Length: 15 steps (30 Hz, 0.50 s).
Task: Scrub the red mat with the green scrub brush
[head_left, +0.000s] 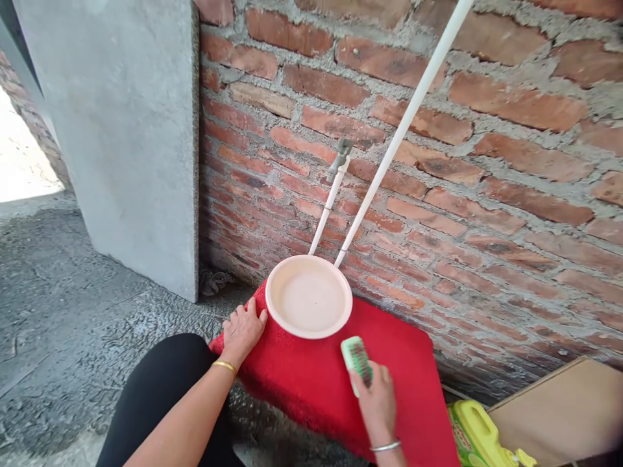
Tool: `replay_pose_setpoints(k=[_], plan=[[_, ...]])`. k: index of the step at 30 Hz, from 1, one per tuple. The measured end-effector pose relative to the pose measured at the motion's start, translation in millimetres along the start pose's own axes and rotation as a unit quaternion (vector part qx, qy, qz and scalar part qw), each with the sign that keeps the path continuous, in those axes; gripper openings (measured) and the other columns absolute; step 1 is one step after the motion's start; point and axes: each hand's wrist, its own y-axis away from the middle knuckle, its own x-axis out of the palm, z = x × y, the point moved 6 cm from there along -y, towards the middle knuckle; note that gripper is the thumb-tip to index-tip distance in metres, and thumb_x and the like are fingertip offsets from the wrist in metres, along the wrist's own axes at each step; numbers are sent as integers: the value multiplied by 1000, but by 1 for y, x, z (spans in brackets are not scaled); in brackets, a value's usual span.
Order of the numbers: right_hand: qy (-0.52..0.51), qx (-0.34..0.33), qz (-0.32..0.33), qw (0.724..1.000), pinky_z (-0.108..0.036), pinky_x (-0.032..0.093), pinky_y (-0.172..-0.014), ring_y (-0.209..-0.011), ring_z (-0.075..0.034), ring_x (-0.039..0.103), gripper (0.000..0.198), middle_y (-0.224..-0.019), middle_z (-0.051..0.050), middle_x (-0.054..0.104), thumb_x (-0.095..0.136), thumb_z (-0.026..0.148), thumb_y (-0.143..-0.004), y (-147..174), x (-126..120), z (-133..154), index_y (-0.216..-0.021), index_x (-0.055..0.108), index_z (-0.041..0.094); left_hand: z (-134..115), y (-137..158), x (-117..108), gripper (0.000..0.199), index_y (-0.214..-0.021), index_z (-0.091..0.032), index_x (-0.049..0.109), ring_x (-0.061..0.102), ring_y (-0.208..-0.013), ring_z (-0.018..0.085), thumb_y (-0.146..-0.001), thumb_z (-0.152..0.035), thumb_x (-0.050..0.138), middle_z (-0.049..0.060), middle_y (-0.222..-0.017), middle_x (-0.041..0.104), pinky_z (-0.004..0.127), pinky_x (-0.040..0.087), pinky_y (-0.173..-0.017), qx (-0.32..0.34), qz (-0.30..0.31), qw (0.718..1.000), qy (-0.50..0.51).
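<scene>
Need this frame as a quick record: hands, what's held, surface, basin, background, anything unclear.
left hand: open, on the cloth's edge beside the basin
right hand: gripping the brush
held: green brush, tilted, above or on the cloth
surface: red cloth
basin: pale pink, upright on the cloth
background: brick wall, tap, white pipe, grey slab
lower right: yellow jug, cardboard
unclear: whether the brush touches the cloth; whether the basin holds water
</scene>
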Motion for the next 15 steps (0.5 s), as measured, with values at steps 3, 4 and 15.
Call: replay_pose_setpoints(k=[3, 4, 15], plan=[[4, -112, 49, 992, -39, 52, -84, -94, -28, 65, 37, -100, -9, 68, 53, 56, -93, 32, 36, 75, -108, 67, 25, 1, 0, -1, 61, -148, -15, 44, 61, -113, 38, -102, -51, 29, 20, -121, 60, 50, 43, -92, 3, -2, 1000, 8], [15, -127, 52, 990, -38, 51, -85, -95, -27, 65, 32, -101, -8, 68, 56, 51, -92, 35, 40, 87, -109, 67, 26, 1, 0, -2, 60, -148, -15, 44, 61, -113, 38, -102, -51, 29, 20, -121, 60, 51, 42, -93, 3, -1, 1000, 8], [155, 213, -63, 963, -51, 53, -77, -92, -38, 69, 43, -96, -20, 71, 47, 67, -80, 24, -89, -143, -87, 63, 28, -2, -1, 2, 59, -145, -13, 48, 62, -108, 39, -100, -50, 34, 21, -119, 60, 52, 43, -90, 13, -27, 999, 16]])
